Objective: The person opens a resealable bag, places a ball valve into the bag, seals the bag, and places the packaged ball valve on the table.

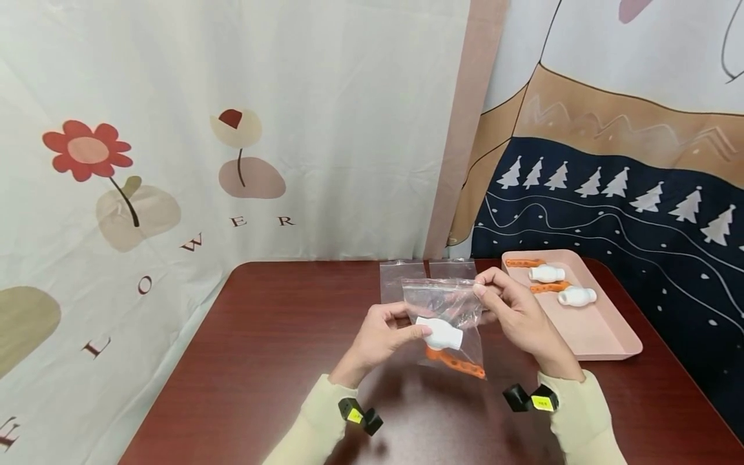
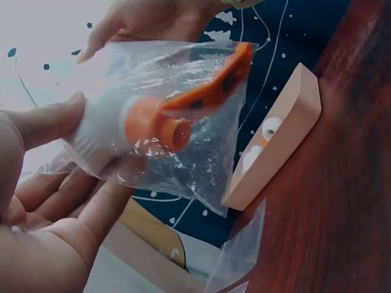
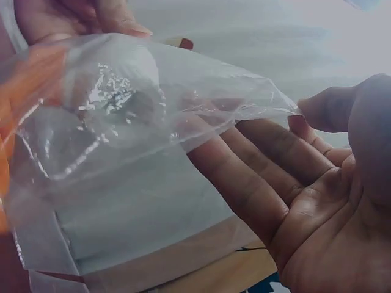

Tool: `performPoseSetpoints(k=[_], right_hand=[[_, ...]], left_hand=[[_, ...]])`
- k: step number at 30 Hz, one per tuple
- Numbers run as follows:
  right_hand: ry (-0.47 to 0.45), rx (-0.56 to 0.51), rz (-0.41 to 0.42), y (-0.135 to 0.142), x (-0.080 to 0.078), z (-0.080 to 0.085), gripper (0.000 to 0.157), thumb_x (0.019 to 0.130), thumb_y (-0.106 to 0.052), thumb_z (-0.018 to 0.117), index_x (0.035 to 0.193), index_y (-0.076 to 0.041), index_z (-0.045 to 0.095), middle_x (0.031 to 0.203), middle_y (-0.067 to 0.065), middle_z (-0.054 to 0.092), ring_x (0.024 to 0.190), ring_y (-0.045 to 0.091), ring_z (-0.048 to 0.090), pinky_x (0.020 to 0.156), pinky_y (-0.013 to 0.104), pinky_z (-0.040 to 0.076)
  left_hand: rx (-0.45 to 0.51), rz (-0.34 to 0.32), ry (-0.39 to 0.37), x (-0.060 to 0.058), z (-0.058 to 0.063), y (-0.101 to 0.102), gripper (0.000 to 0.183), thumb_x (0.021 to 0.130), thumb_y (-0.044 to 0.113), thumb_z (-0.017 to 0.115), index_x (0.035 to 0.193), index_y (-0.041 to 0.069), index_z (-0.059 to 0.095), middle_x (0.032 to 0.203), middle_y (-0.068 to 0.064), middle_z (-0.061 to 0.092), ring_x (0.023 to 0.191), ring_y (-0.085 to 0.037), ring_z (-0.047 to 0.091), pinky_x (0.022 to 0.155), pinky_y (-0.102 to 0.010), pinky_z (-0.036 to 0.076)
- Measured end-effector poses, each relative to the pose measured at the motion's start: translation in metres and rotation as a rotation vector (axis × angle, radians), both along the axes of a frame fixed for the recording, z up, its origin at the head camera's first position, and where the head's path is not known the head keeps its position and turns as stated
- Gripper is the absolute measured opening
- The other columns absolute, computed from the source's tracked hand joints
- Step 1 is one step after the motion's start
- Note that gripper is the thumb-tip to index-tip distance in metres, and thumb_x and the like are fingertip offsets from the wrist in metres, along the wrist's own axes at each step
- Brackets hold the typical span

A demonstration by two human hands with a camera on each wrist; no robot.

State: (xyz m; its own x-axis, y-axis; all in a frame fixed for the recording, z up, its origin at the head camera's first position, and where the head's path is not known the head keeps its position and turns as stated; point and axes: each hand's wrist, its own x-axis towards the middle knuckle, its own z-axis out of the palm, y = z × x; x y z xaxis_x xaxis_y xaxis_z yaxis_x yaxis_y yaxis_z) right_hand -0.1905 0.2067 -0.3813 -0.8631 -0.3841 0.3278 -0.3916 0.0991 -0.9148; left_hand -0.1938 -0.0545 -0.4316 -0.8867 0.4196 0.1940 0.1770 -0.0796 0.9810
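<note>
A clear zip bag (image 1: pixel 418 296) is held up above the table, with a white ball valve (image 1: pixel 444 334) and its orange lever handle (image 1: pixel 462 365) inside. My left hand (image 1: pixel 378 337) pinches the bag and the white valve body through the film, thumb in front. At the bag's upper right corner, my right hand (image 1: pixel 520 318) pinches the zip edge between thumb and index finger. In the left wrist view the orange hub (image 2: pixel 149 125) faces the camera within the film. The right wrist view shows the bag (image 3: pixel 214 101) drawn to a point at the right fingertips.
To the right stands a pink tray (image 1: pixel 607 332) holding two white valves (image 1: pixel 577 297) with orange handles (image 1: pixel 549 287). Behind the held bag, further clear bags (image 1: pixel 395 278) lie flat near the back edge of the dark red table (image 1: pixel 279 336). Printed curtains hang behind.
</note>
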Motion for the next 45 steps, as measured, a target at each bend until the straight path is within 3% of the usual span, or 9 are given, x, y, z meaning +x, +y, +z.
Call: performPoseSetpoints(k=[3, 8, 13, 16, 20, 26, 31, 36, 45], right_hand=[[-0.004, 0.018, -0.005, 0.002, -0.005, -0.005, 0.016, 0.108, -0.01, 0.049, 0.113, 0.004, 0.054, 0.104, -0.002, 0.076, 0.089, 0.011, 0.075, 0.076, 0.032, 0.064], [-0.043, 0.083, -0.028, 0.007, -0.013, -0.016, 0.021, 0.108, -0.015, 0.052, 0.12, 0.001, 0.059, 0.115, 0.015, 0.075, 0.099, 0.017, 0.075, 0.083, 0.031, 0.063], [-0.082, 0.282, -0.166, 0.021, -0.016, -0.025, 0.03, 0.105, -0.028, 0.059, 0.13, -0.011, 0.061, 0.126, 0.014, 0.071, 0.109, 0.022, 0.071, 0.091, 0.025, 0.059], [-0.098, 0.439, -0.253, 0.033, -0.017, -0.029, 0.037, 0.103, -0.034, 0.062, 0.135, -0.014, 0.06, 0.131, 0.011, 0.068, 0.114, 0.025, 0.067, 0.098, 0.035, 0.058], [-0.079, 0.599, -0.326, 0.048, -0.02, -0.037, 0.045, 0.102, -0.03, 0.064, 0.14, -0.006, 0.057, 0.134, 0.019, 0.065, 0.116, 0.035, 0.065, 0.102, 0.054, 0.054], [-0.067, 0.761, -0.392, 0.065, -0.022, -0.052, 0.052, 0.1, -0.024, 0.064, 0.142, 0.004, 0.053, 0.137, 0.029, 0.059, 0.117, 0.045, 0.062, 0.098, 0.061, 0.053], [-0.127, 0.835, -0.422, 0.073, -0.024, -0.061, 0.055, 0.1, -0.022, 0.062, 0.144, 0.008, 0.049, 0.143, 0.032, 0.053, 0.123, 0.048, 0.057, 0.101, 0.066, 0.049], [-0.181, 0.871, -0.447, 0.077, -0.027, -0.069, 0.051, 0.098, -0.015, 0.059, 0.139, 0.013, 0.052, 0.137, 0.033, 0.058, 0.116, 0.045, 0.064, 0.096, 0.061, 0.054], [-0.093, 0.86, -0.482, 0.081, -0.027, -0.077, 0.033, 0.092, -0.003, 0.052, 0.116, 0.012, 0.068, 0.106, 0.025, 0.074, 0.096, 0.038, 0.07, 0.081, 0.054, 0.059]], left_hand=[[-0.046, 0.051, -0.036, -0.001, 0.0, -0.003, 0.029, 0.084, 0.007, 0.083, 0.111, -0.001, 0.076, 0.1, -0.014, 0.078, 0.076, -0.005, 0.066, 0.068, -0.02, 0.057], [-0.073, 0.148, -0.159, -0.008, -0.007, -0.016, 0.029, 0.084, 0.009, 0.084, 0.11, -0.002, 0.077, 0.087, -0.002, 0.077, 0.074, -0.006, 0.067, 0.069, -0.023, 0.059], [-0.038, 0.234, -0.26, -0.014, -0.013, -0.039, 0.031, 0.086, 0.006, 0.08, 0.114, -0.006, 0.073, 0.083, 0.0, 0.076, 0.077, -0.008, 0.072, 0.075, -0.028, 0.063], [-0.042, 0.274, -0.298, -0.016, -0.016, -0.057, 0.032, 0.088, 0.007, 0.079, 0.116, -0.005, 0.073, 0.087, -0.001, 0.077, 0.079, -0.009, 0.073, 0.077, -0.031, 0.063], [-0.086, 0.342, -0.326, -0.015, -0.02, -0.083, 0.033, 0.087, 0.011, 0.081, 0.116, -0.004, 0.073, 0.088, 0.0, 0.077, 0.078, -0.008, 0.072, 0.074, -0.03, 0.062], [-0.142, 0.396, -0.388, -0.01, -0.032, -0.119, 0.026, 0.088, 0.009, 0.08, 0.109, -0.004, 0.072, 0.09, 0.001, 0.075, 0.08, -0.01, 0.07, 0.074, -0.029, 0.062], [-0.168, 0.384, -0.425, -0.003, -0.04, -0.145, 0.019, 0.089, 0.011, 0.079, 0.1, 0.0, 0.068, 0.089, 0.0, 0.072, 0.078, -0.013, 0.07, 0.074, -0.031, 0.063], [-0.21, 0.323, -0.459, 0.005, -0.046, -0.172, 0.018, 0.092, 0.016, 0.077, 0.102, 0.002, 0.07, 0.091, 0.003, 0.073, 0.08, -0.012, 0.071, 0.076, -0.03, 0.063], [-0.295, 0.207, -0.491, 0.017, -0.049, -0.204, 0.028, 0.096, 0.023, 0.073, 0.11, -0.001, 0.072, 0.094, 0.004, 0.074, 0.085, -0.011, 0.071, 0.08, -0.03, 0.062]])
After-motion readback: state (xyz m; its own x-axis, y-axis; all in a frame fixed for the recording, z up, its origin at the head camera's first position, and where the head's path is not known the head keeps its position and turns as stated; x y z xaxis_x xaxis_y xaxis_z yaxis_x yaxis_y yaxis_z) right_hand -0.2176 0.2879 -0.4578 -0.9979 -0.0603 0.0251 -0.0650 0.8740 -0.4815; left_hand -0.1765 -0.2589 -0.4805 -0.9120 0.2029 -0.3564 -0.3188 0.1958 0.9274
